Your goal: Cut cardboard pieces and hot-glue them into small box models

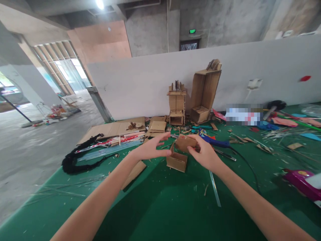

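Note:
Between my two hands a small open cardboard box (177, 162) sits on the green table. My right hand (203, 152) pinches a flat cardboard piece (185, 143) and holds it just above the box, at its far right side. My left hand (155, 147) is at the box's upper left, fingers spread and thumb pointing toward the box's raised flap. Whether the left thumb touches that flap I cannot tell. Just beyond the right hand lies a blue-handled tool with a cord (215, 142), its tip partly hidden behind the cardboard piece.
A cardboard stand with wheels (177, 103) and a tall cardboard housing (204, 93) stand by the white partition. Black yarn (71, 163), clear sticks (112, 151) and flat cardboard (120, 126) lie left. A purple device (302, 182) is at right, with scraps scattered on the green table (150, 214).

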Motion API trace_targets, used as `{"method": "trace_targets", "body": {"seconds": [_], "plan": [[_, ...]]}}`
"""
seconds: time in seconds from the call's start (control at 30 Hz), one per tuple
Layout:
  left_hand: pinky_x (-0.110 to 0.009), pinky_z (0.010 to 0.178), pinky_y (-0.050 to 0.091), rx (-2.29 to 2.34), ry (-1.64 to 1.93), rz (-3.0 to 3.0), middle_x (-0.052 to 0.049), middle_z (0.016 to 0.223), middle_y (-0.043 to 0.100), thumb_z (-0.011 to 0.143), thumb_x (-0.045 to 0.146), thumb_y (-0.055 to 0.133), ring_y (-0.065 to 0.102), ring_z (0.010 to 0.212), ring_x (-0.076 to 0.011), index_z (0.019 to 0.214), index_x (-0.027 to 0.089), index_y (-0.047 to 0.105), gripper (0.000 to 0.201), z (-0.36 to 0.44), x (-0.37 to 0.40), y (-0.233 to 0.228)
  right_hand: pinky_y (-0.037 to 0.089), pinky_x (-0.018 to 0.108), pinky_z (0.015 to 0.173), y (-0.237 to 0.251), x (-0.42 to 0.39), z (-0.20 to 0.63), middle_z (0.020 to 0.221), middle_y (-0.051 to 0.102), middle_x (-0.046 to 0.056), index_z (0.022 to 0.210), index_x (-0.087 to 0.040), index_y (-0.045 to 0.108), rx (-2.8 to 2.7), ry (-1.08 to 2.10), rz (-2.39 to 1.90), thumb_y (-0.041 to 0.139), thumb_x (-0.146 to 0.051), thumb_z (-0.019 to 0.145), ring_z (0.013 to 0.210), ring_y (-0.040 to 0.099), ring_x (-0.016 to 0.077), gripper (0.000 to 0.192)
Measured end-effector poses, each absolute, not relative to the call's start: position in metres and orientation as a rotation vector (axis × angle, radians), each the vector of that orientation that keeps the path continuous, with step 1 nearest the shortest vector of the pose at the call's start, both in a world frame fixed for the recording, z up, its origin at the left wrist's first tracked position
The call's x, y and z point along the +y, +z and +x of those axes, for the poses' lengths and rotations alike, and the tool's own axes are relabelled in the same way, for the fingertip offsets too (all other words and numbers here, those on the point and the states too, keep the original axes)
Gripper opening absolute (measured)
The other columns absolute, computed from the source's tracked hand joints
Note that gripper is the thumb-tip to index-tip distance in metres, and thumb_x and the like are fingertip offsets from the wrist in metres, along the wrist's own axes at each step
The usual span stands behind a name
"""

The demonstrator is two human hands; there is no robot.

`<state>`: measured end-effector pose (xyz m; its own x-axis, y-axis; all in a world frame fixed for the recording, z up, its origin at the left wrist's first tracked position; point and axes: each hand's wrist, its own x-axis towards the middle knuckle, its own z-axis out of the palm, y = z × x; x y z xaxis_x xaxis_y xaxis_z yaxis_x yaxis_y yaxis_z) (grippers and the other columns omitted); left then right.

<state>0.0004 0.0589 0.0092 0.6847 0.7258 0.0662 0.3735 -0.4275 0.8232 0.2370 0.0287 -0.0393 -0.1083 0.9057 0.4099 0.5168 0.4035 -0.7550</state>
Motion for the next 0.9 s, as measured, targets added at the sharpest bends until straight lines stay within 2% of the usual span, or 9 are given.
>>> {"method": "trace_targets", "body": {"seconds": [0.13, 0.2, 0.27, 0.33, 0.47, 0.53, 0.7, 0.83, 0.9], "plan": [[-0.037, 0.092, 0.045, 0.829, 0.882, 2.089, -0.01, 0.125, 0.054, 0.075, 0.037, 0.065, 0.053, 0.112, -0.0226, 0.123, 0.021, 0.046, 0.054, 0.021, 0.04, 0.021, 0.055, 0.036, 0.078, -0.035, 0.023, 0.227, 0.105, 0.063, 0.007, 0.107, -0.023, 0.05, -1.56, 0.935, -0.978, 0.059, -0.034, 0.08, 0.092, 0.064, 0.0216, 0.031], [-0.034, 0.078, 0.049, 0.926, 0.948, 2.174, -0.006, 0.097, 0.064, 0.081, 0.034, 0.057, 0.06, 0.088, -0.0183, 0.098, 0.018, 0.057, 0.023, 0.032, 0.03, 0.023, 0.054, 0.038, 0.081, -0.031, 0.021, 0.226, 0.104, 0.064, 0.007, 0.107, -0.023, 0.051, -1.575, 0.987, -0.91, 0.058, -0.038, 0.081, 0.092, 0.064, 0.0217, 0.031], [-0.031, 0.072, 0.049, 0.985, 1.074, 2.19, -0.004, 0.086, 0.063, 0.084, 0.028, 0.052, 0.059, 0.077, -0.0147, 0.088, 0.018, 0.055, 0.012, 0.039, 0.023, 0.024, 0.051, 0.04, 0.086, -0.027, 0.021, 0.231, 0.106, 0.063, 0.008, 0.107, -0.022, 0.052, -1.671, 0.876, -0.895, 0.055, -0.039, 0.083, 0.097, 0.062, 0.0226, 0.03], [-0.029, 0.071, 0.049, 0.988, 1.21, 2.156, -0.004, 0.091, 0.063, 0.083, 0.024, 0.051, 0.06, 0.079, -0.0136, 0.085, 0.018, 0.05, 0.006, 0.041, 0.02, 0.025, 0.048, 0.041, 0.09, -0.021, 0.024, 0.244, 0.112, 0.061, 0.01, 0.11, -0.022, 0.052, -1.789, 0.574, -1.007, 0.05, -0.037, 0.086, 0.105, 0.058, 0.0245, 0.029], [-0.029, 0.074, 0.051, 0.96, 1.326, 2.124, -0.007, 0.106, 0.062, 0.08, 0.02, 0.053, 0.061, 0.091, -0.0148, 0.083, 0.02, 0.045, 0.008, 0.034, 0.026, 0.026, 0.035, 0.046, 0.1, -0.021, 0.032, 0.279, 0.123, 0.054, 0.016, 0.122, -0.014, 0.05, -1.989, -0.277, -1.564, 0.047, -0.017, 0.081, 0.118, 0.045, 0.0328, 0.041], [-0.028, 0.073, 0.051, 0.964, 1.349, 2.166, -0.006, 0.102, 0.063, 0.08, 0.018, 0.053, 0.062, 0.086, -0.0133, 0.085, 0.02, 0.047, 0.008, 0.03, 0.029, 0.026, 0.038, 0.047, 0.095, -0.027, 0.035, 0.291, 0.125, 0.052, 0.02, 0.123, -0.01, 0.05, -2.042, -0.476, -1.882, 0.044, -0.009, 0.079, 0.114, 0.047, 0.0358, 0.045], [-0.025, 0.068, 0.051, 1.018, 1.426, 2.31, -0.001, 0.087, 0.064, 0.08, 0.016, 0.054, 0.062, 0.075, -0.0109, 0.089, 0.02, 0.053, 0.01, 0.027, 0.03, 0.028, 0.044, 0.042, 0.076, -0.039, 0.037, 0.301, 0.095, 0.065, 0.018, 0.115, -0.01, 0.056, -2.045, -0.487, -2.115, 0.043, -0.007, 0.078, 0.089, 0.06, 0.0329, 0.039], [-0.029, 0.073, 0.049, 1.068, 1.513, 2.515, -0.001, 0.091, 0.065, 0.082, 0.015, 0.055, 0.06, 0.081, -0.0135, 0.093, 0.02, 0.056, 0.012, 0.023, 0.031, 0.03, 0.044, 0.037, 0.07, -0.028, 0.039, 0.297, 0.09, 0.065, 0.017, 0.109, -0.012, 0.055, -1.912, -0.507, -2.086, 0.05, -0.016, 0.077, 0.089, 0.059, 0.0323, 0.032], [-0.033, 0.078, 0.047, 1.09, 1.586, 2.618, -0.002, 0.09, 0.065, 0.081, 0.014, 0.056, 0.058, 0.086, -0.0159, 0.091, 0.02, 0.057, 0.011, 0.02, 0.034, 0.03, 0.044, 0.035, 0.065, -0.021, 0.037, 0.291, 0.086, 0.066, 0.014, 0.106, -0.014, 0.054, -1.757, -0.386, -1.921, 0.054, -0.027, 0.078, 0.08, 0.061, 0.0293, 0.031]]}}
